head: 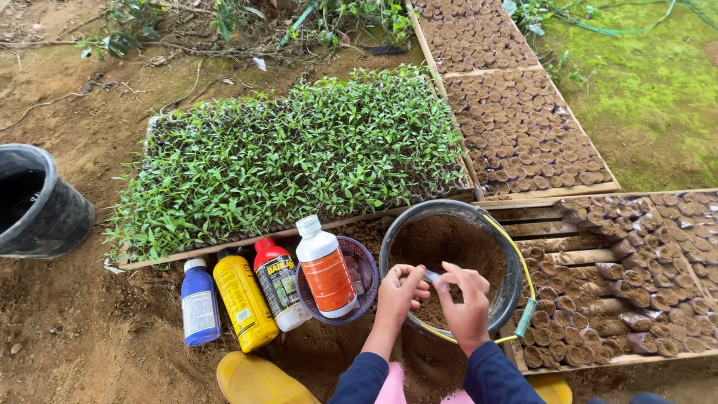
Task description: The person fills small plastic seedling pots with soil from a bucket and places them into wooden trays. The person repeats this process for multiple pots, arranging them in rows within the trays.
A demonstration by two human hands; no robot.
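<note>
Head view, lower centre of frame: both hands meet over the black bucket (508,247), which holds brown soil. Left hand (399,293) and right hand (465,303) pinch a small clear plastic bag (434,277) between them, fingers closed on it from either side (bag is tiny, contents not readable). Dark blue sleeves come in from the bottom edge.

Left of the bucket, a purple bowl (364,263) holds a white bottle with an orange label (326,265), tilted. Further left, 3 more bottles lie on the dirt in a row: red-capped white bottle (278,283), yellow bottle (242,301), blue bottle (200,301), touching or just beside each other.

Centre of frame: a seedling tray (299,157) packed with green sprouts. Upper right: trays of soil-filled pots (516,127), no sprouts. Right edge, mid-height: a wooden pallet (553,239) with small filled grow bags (636,299), some tipped over.

Left edge: a second black bucket (37,202) on bare soil. Bottom edge: a yellow boot (254,380) left of the sleeves.
</note>
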